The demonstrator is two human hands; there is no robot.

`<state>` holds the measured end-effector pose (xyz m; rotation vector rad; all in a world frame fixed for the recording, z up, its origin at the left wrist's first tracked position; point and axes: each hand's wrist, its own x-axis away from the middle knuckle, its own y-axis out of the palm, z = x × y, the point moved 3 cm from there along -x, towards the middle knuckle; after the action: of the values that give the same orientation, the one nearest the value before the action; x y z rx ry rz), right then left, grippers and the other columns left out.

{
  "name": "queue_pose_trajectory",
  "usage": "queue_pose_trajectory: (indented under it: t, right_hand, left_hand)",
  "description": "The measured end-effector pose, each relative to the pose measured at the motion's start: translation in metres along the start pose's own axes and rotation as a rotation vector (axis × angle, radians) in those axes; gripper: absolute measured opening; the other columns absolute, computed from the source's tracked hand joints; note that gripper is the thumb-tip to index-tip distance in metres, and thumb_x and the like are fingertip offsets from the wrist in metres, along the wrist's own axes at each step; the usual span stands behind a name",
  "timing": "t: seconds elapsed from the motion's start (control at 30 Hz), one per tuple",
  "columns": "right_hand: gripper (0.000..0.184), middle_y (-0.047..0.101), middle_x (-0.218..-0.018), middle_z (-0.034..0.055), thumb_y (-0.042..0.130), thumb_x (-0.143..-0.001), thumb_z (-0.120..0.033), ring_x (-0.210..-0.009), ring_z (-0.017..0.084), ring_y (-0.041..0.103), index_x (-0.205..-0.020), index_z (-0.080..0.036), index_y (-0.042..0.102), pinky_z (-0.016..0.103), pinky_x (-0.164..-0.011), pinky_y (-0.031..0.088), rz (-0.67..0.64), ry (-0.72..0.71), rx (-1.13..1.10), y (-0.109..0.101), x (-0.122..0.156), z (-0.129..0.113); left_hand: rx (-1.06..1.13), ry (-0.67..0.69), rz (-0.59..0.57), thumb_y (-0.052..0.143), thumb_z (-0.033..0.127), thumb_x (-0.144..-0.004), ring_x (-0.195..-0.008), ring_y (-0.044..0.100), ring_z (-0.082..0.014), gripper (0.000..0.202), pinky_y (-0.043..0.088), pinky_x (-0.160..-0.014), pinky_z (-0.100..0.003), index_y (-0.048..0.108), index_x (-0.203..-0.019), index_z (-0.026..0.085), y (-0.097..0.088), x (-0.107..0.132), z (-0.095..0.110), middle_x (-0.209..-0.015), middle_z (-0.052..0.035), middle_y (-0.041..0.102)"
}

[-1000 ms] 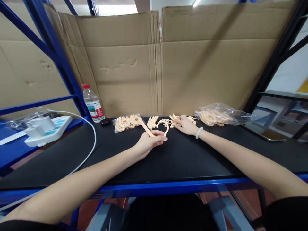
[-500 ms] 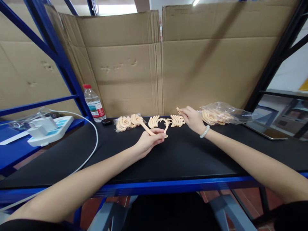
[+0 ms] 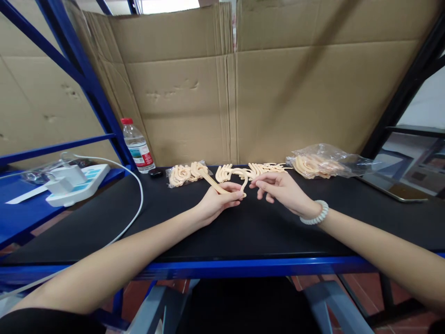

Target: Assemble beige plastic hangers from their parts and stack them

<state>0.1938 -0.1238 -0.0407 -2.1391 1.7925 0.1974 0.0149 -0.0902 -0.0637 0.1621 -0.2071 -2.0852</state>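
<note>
My left hand (image 3: pixel 222 199) is closed on a beige hook-shaped piece (image 3: pixel 212 182), with a straight bar slanting up to the left and a curved hook rising on the right. Thumb and fingers pinch it near its lower end, above the black tabletop. Just right of the hook, my right hand (image 3: pixel 278 189) hovers with loosely bent, parted fingers, and I see nothing between them. Behind the hands lie a group of beige curved pieces (image 3: pixel 223 173) and another row of beige pieces (image 3: pixel 256 170), partly hidden by my right hand.
Clear bags of beige parts lie left (image 3: pixel 184 174) and right (image 3: pixel 314 164) on the black table (image 3: pixel 243 232). A water bottle (image 3: pixel 138 147), white power strip (image 3: pixel 83 184) and trailing cable (image 3: pixel 142 195) are at the left. A tablet-like panel (image 3: pixel 392 190) sits right; cardboard (image 3: pixel 313 102) stands behind.
My right hand has come down and closer to the left hand, leaving the small pale pieces it was holding up at the back. The left hand keeps its grip on the hook-shaped piece.
</note>
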Motion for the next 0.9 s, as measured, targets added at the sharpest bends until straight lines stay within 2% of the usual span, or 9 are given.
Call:
queue_pose_trajectory:
  t: [0.07, 0.1, 0.27, 0.37, 0.47, 0.57, 0.7, 0.9]
  right_hand:
    - [0.019, 0.067, -0.089, 0.0078, 0.065, -0.077, -0.031, -0.056, 0.007, 0.054, -0.087, -0.015, 0.064, 0.016, -0.038, 0.035, 0.033, 0.053, -0.055, 0.001, 0.0, 0.005]
    - [0.018, 0.067, -0.087, 0.0068, 0.066, -0.075, -0.029, -0.057, 0.007, 0.053, -0.087, -0.016, 0.062, 0.016, -0.04, 0.035, 0.05, 0.092, -0.092, 0.001, 0.0, 0.007]
    - [0.026, 0.068, -0.092, 0.005, 0.067, -0.075, -0.026, -0.074, 0.011, 0.054, -0.099, -0.021, 0.06, 0.019, -0.052, 0.041, 0.107, 0.261, -0.169, -0.003, 0.0, 0.017]
    - [0.021, 0.067, -0.101, 0.0062, 0.066, -0.076, -0.026, -0.072, 0.01, 0.051, -0.095, -0.019, 0.065, 0.02, -0.053, 0.04, 0.087, 0.261, -0.178, -0.005, -0.003, 0.021]
    - [0.015, 0.066, -0.104, 0.0054, 0.067, -0.075, -0.025, -0.067, 0.008, 0.049, -0.088, -0.018, 0.066, 0.021, -0.059, 0.044, 0.039, 0.255, -0.311, -0.004, -0.006, 0.024]
    - [0.015, 0.065, -0.1, 0.0048, 0.071, -0.073, -0.022, -0.073, 0.009, 0.056, -0.086, -0.018, 0.066, 0.024, -0.072, 0.049, 0.009, 0.25, -0.42, -0.001, -0.005, 0.025]
    - [0.016, 0.064, -0.09, 0.0026, 0.074, -0.07, -0.021, -0.086, 0.015, 0.063, -0.083, -0.018, 0.065, 0.031, -0.085, 0.051, -0.055, 0.23, -0.449, 0.005, 0.0, 0.023]
    - [0.023, 0.065, -0.089, 0.0027, 0.075, -0.07, -0.025, -0.087, 0.016, 0.064, -0.09, -0.018, 0.065, 0.031, -0.08, 0.054, -0.067, 0.152, -0.352, 0.012, 0.003, 0.023]
  left_hand:
    - [-0.011, 0.003, -0.025, 0.082, 0.02, -0.059, -0.075, 0.062, -0.0109, 0.029, 0.048, -0.07, -0.023, 0.067, -0.083, 0.013, 0.001, 0.001, 0.0, -0.079, -0.0037, 0.068]
    - [-0.01, 0.004, -0.032, 0.082, 0.02, -0.059, -0.075, 0.062, -0.0108, 0.029, 0.048, -0.07, -0.023, 0.067, -0.083, 0.013, 0.002, 0.001, 0.0, -0.079, -0.0036, 0.068]
    - [0.003, 0.005, -0.031, 0.082, 0.019, -0.06, -0.076, 0.063, -0.011, 0.027, 0.048, -0.07, -0.023, 0.067, -0.082, 0.013, 0.001, 0.001, -0.001, -0.079, -0.0037, 0.068]
    - [-0.005, 0.012, -0.052, 0.081, 0.019, -0.06, -0.075, 0.062, -0.011, 0.026, 0.048, -0.071, -0.023, 0.068, -0.082, 0.012, 0.002, 0.001, 0.0, -0.079, -0.0046, 0.068]
    - [-0.017, 0.033, -0.075, 0.081, 0.019, -0.061, -0.074, 0.062, -0.011, 0.025, 0.048, -0.072, -0.025, 0.07, -0.081, 0.012, 0.004, 0.002, 0.001, -0.078, -0.0047, 0.068]
    - [-0.02, 0.051, -0.072, 0.081, 0.02, -0.061, -0.073, 0.062, -0.012, 0.024, 0.048, -0.075, -0.027, 0.07, -0.08, 0.011, 0.004, 0.003, 0.002, -0.077, -0.0051, 0.069]
    - [-0.02, 0.078, -0.086, 0.081, 0.021, -0.061, -0.074, 0.063, -0.0125, 0.021, 0.048, -0.077, -0.028, 0.07, -0.077, 0.011, 0.004, 0.002, 0.002, -0.075, -0.0051, 0.069]
    - [-0.041, 0.065, -0.112, 0.081, 0.021, -0.06, -0.076, 0.064, -0.0134, 0.023, 0.049, -0.079, -0.029, 0.072, -0.079, 0.011, 0.003, 0.001, 0.001, -0.079, -0.0064, 0.071]
